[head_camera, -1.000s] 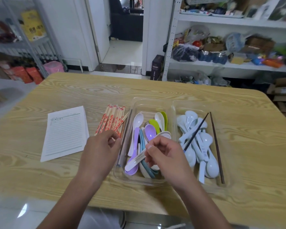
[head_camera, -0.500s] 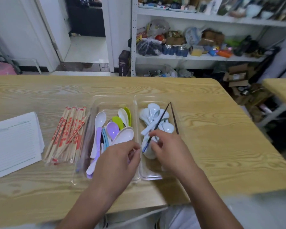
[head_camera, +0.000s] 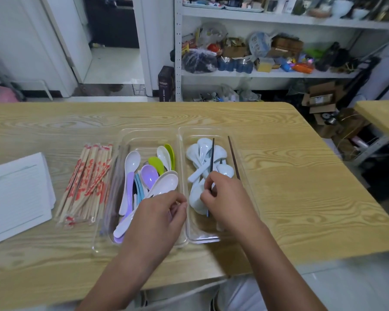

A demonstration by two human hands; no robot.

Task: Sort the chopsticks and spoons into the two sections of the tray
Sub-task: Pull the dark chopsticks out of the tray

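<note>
A clear two-section tray (head_camera: 182, 140) lies on the wooden table. Its left section holds several coloured spoons (head_camera: 149, 176), topped by a large white spoon (head_camera: 167, 182). In its right section lie several pale blue spoons (head_camera: 203, 151) and two dark chopsticks. My right hand (head_camera: 228, 203) pinches one dark chopstick (head_camera: 212, 158) near its lower end, above the pale spoons. The other dark chopstick (head_camera: 232, 154) rests along the right wall. My left hand (head_camera: 158, 217) hovers over the near end of the left section with loosely curled fingers, and nothing shows in them.
A bundle of paper-wrapped wooden chopsticks (head_camera: 85, 182) lies on the table left of the tray. A lined white notepad (head_camera: 16, 196) sits further left. Shelves of clutter stand beyond the table's far edge. A second table (head_camera: 382, 117) is at the right.
My right hand left the white spoon in the left section, moved to the right section and took hold of a dark chopstick. My left hand shifted right over the tray. The view panned right.
</note>
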